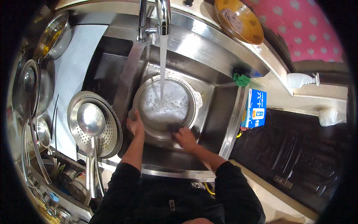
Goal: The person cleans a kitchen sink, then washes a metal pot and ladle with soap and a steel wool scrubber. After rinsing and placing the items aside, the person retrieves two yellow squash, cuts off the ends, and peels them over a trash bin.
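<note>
A round metal pot (195, 102) with side handles sits in the right sink basin, and water (163, 61) runs into it from a chrome faucet (163, 16). My left hand (136, 125) grips the pot at its left side. In my right hand (184, 137) is a dark scouring pad (174, 128), held at the pot's lower right edge. Some water and light foam lie inside the pot.
Left of the basin, a perforated metal skimmer (107, 135) and a ladle (91, 119) rest together. More metal bowls (63, 42) stand at the far left. A green cloth (241, 79) and a blue carton (258, 98) are at the right rim; an amber bowl (251, 28) is behind.
</note>
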{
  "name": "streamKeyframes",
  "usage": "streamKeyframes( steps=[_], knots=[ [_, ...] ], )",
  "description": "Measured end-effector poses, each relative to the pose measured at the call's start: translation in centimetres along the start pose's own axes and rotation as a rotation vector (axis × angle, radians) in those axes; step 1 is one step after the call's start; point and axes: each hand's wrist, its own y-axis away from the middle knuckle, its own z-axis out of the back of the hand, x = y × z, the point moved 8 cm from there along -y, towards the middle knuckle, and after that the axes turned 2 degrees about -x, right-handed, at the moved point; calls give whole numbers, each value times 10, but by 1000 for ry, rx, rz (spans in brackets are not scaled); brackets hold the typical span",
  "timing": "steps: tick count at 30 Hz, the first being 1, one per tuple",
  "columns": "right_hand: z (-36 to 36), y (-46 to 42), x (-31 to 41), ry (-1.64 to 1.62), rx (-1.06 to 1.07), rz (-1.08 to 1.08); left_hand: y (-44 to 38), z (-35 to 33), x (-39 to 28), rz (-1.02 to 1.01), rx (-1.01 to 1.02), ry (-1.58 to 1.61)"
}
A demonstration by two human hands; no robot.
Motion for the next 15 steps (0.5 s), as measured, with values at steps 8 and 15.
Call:
streamKeyframes(
  steps=[8,15],
  knots=[
    [129,-101,-161,181,-420,-481,-1,-21,-20,-154,72,76],
    [88,-275,-106,63,-410,-152,10,-17,-43,-126,120,66]
  ],
)
